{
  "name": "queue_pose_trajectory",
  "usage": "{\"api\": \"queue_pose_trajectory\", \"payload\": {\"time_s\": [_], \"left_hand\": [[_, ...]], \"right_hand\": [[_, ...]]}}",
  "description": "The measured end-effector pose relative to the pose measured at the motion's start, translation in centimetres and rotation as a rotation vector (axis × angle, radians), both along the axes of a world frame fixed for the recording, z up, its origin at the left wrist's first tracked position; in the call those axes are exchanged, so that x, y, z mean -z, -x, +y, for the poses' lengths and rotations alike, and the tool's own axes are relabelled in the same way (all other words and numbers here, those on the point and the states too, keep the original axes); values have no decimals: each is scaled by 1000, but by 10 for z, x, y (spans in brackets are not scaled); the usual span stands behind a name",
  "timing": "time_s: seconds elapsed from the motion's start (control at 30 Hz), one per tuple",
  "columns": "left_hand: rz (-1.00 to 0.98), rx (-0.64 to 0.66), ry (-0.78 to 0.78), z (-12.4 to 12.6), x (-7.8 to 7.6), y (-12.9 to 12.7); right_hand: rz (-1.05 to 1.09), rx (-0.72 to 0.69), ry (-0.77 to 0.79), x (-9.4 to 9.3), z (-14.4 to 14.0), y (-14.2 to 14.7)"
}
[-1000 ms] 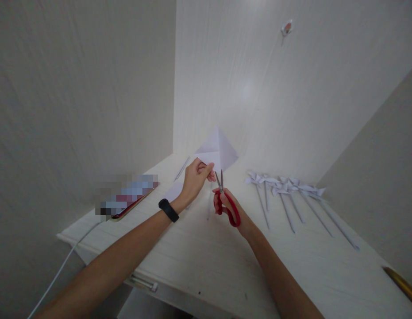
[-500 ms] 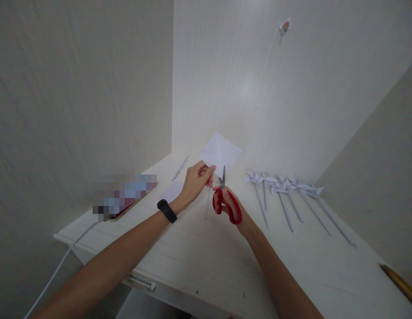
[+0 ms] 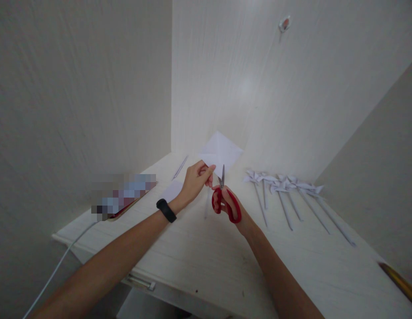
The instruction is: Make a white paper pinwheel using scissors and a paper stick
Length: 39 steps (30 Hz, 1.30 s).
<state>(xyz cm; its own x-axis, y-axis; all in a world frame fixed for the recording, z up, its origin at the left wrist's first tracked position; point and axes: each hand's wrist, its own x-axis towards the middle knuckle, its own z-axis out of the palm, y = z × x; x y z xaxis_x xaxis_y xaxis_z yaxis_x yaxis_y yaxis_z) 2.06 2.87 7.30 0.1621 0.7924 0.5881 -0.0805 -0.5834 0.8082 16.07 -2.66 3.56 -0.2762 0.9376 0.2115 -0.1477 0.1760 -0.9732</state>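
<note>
My left hand (image 3: 198, 178) pinches the near corner of a white square of paper (image 3: 222, 148), held up with one corner pointing away from me. Creases run across the sheet. My right hand (image 3: 237, 210) has its fingers through the red handles of a pair of scissors (image 3: 232, 208). The blades are parted and point away from me, at the paper's near edge, just right of my left fingertips. Whether they touch the paper I cannot tell. Below my hands a thin pale stick (image 3: 206, 208) lies on the table, partly hidden.
Several white paper pinwheels (image 3: 281, 182) on paper sticks lie at the right. Another white paper (image 3: 171, 190) and thin sticks (image 3: 180, 167) lie left of my hands. A phone-like device (image 3: 131, 195), blurred out, stands at the left with a white cable (image 3: 61, 261). Walls enclose the table (image 3: 206, 257).
Almost nothing differs. The scissors have shifted very slightly left, their blades still parted, and the whole view has moved a little.
</note>
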Motion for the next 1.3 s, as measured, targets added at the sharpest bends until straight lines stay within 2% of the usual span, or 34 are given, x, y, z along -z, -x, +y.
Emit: {"api": "queue_pose_trajectory", "payload": {"time_s": [1.3], "left_hand": [[8,14,0,0,1,-1]], "right_hand": [[76,-44,-33,4,3,-1]]}}
